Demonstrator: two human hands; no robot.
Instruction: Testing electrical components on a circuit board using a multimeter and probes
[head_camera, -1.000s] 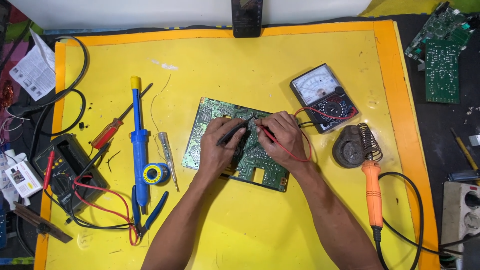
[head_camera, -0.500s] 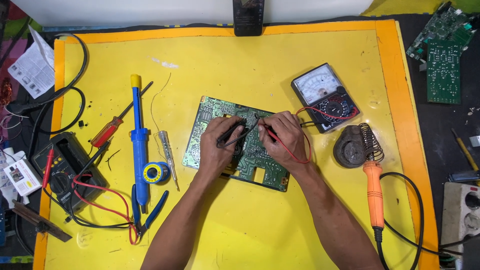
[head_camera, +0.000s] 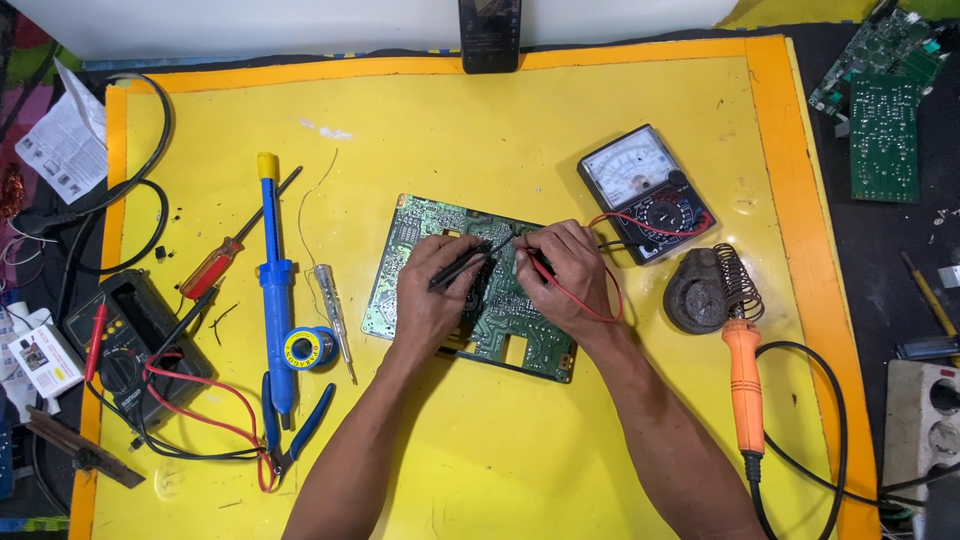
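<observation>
- Near the middle of the yellow mat (head_camera: 480, 430), a green circuit board (head_camera: 405, 250) lies flat, solder side up and slightly askew.
- Resting on the board, the left hand (head_camera: 432, 290) has its fingers closed around a black probe (head_camera: 462, 266), tip angled toward the board's upper middle.
- Just beside it, the right hand (head_camera: 562, 275) pinches a red probe (head_camera: 538, 264) between thumb and fingers; the two tips sit close together on the solder joints.
- Red and black leads run from the hands to the analog multimeter (head_camera: 648, 193), which lies toward the mat's right edge, just beyond the board.
- Below the meter, an orange-handled soldering iron (head_camera: 742, 385) rests in its coil stand (head_camera: 712, 290), near the right forearm.
- Toward the left edge lie a blue desoldering pump (head_camera: 272, 290), a solder reel (head_camera: 308, 347), a red-handled screwdriver (head_camera: 215, 265), blue-handled cutters (head_camera: 290, 440) and a dark digital meter (head_camera: 130, 335).
- Risk, as I judge it: with tips this close, a slip could bridge neighbouring joints and spoil the reading or short the board.
- A drifting right elbow could catch the iron or its cord; tugged leads could drag the meter.
</observation>
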